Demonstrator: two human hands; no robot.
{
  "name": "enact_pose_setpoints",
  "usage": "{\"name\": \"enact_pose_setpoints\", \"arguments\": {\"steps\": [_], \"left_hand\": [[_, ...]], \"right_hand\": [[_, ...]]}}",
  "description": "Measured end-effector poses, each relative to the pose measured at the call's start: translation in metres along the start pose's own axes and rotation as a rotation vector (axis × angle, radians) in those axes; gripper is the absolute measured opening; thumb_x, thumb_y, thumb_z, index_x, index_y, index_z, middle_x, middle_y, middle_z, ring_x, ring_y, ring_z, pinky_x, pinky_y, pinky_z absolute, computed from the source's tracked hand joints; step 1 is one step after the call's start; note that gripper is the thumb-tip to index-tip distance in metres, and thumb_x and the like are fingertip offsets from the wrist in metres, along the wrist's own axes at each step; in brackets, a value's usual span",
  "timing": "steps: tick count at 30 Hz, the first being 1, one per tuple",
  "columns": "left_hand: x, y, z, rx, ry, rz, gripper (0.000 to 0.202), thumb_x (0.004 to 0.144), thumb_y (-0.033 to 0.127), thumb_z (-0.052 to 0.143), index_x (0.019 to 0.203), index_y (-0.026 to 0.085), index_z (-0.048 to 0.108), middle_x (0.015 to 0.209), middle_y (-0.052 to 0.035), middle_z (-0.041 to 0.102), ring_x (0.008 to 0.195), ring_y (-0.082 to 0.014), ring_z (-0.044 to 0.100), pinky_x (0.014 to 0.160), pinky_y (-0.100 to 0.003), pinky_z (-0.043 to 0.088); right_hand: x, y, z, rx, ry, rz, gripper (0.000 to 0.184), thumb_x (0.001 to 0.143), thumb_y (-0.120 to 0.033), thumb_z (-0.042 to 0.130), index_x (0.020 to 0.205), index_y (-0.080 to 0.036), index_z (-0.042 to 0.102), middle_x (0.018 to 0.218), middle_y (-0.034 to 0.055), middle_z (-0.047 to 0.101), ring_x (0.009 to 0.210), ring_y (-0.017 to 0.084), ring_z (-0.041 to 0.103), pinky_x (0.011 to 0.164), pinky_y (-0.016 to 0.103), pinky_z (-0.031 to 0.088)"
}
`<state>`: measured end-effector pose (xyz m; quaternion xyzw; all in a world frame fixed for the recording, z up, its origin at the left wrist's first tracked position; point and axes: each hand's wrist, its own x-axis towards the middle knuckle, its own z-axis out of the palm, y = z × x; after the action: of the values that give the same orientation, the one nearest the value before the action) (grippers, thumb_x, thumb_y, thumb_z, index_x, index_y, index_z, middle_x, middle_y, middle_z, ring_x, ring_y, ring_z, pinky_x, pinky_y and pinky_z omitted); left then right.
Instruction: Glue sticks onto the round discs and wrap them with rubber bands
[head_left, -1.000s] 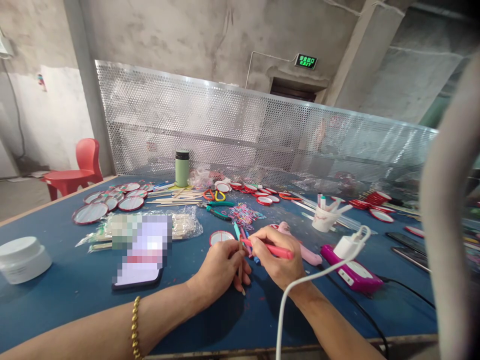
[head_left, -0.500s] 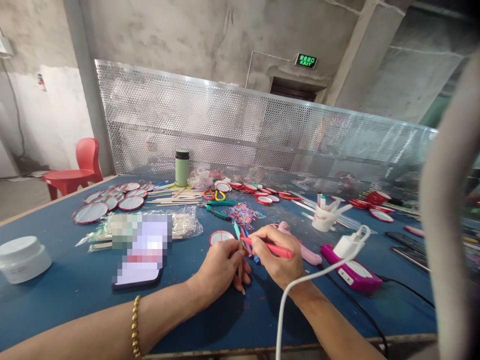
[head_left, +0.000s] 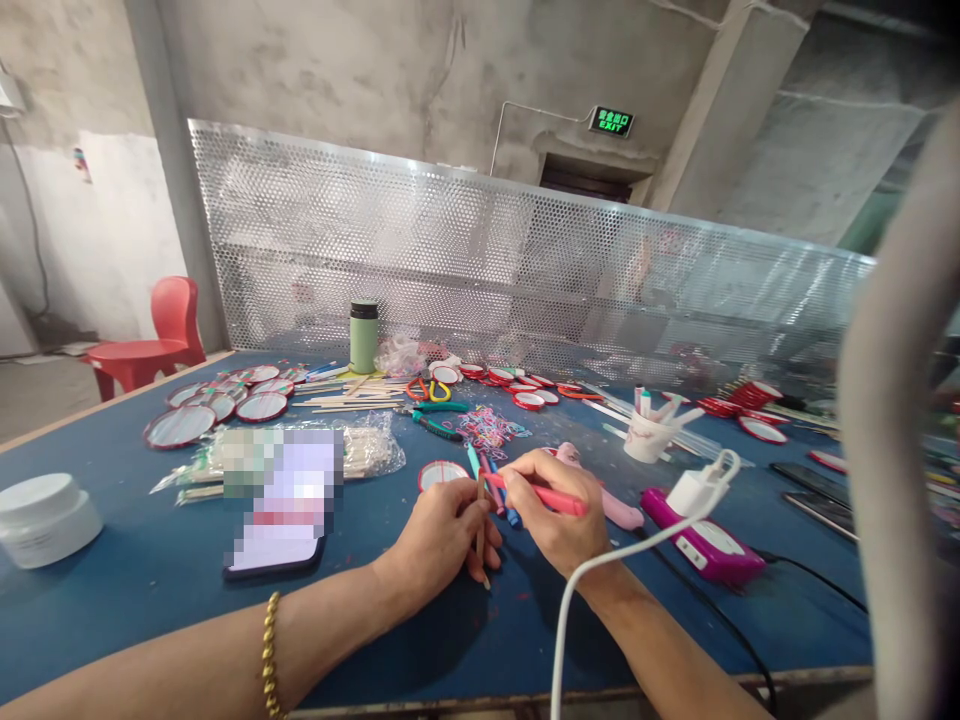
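Held near the table's front is a thin flat wooden stick (head_left: 481, 542), pinched in the closed fingers of my left hand (head_left: 439, 530). My right hand (head_left: 559, 535) is closed around a red marker pen (head_left: 559, 499), its tip at the upper part of the stick. Whether the tip touches the wood I cannot tell. Several coloured markers (head_left: 513, 518) lie just behind and between both hands, partly covered. A round white disc with a red rim (head_left: 441, 474) sits beyond my left hand, its near edge hidden by the fingers.
A phone (head_left: 289, 510) leans over bagged sticks (head_left: 367, 450) on the left, near a white jar (head_left: 49, 520). Pliers (head_left: 435, 425), small coloured bands (head_left: 491, 432) and a pen cup (head_left: 646, 437) are further back. A white cable (head_left: 568, 625) crosses my right wrist from a purple power strip (head_left: 709, 540).
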<state>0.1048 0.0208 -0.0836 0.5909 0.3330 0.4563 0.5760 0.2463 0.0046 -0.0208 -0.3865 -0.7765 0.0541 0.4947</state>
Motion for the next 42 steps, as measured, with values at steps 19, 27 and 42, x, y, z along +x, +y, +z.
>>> {"name": "enact_pose_setpoints", "arguments": {"steps": [19,27,42], "left_hand": [[0.0003,0.0007,0.0002,0.021,0.001,0.006,0.016,0.088,0.030,0.047,0.080,0.016,0.052,0.063,-0.0008,0.065,0.045,-0.0135,0.064,0.035,-0.018,0.048],[-0.0003,0.0001,0.0001,0.019,0.006,-0.005,0.016,0.087,0.030,0.047,0.084,0.016,0.054,0.063,-0.0006,0.064,0.045,-0.0135,0.064,0.035,-0.018,0.048],[0.0006,-0.0006,0.0010,0.005,0.006,0.000,0.016,0.087,0.031,0.047,0.084,0.016,0.052,0.062,-0.0010,0.064,0.044,-0.0132,0.063,0.034,-0.018,0.046]], "right_hand": [[-0.0002,0.0011,0.0005,0.019,-0.007,0.000,0.022,0.087,-0.019,0.052,0.066,-0.017,0.059,0.053,-0.0025,0.058,0.046,0.009,0.052,0.049,0.021,0.040],[0.0000,0.0026,0.0003,0.011,0.009,-0.001,0.022,0.086,-0.019,0.053,0.065,-0.017,0.059,0.053,-0.0029,0.058,0.046,0.009,0.052,0.050,0.021,0.041],[-0.0012,0.0035,0.0006,0.021,0.000,0.015,0.023,0.087,-0.020,0.053,0.065,-0.017,0.059,0.054,-0.0022,0.058,0.048,0.010,0.052,0.051,0.022,0.041]]}}
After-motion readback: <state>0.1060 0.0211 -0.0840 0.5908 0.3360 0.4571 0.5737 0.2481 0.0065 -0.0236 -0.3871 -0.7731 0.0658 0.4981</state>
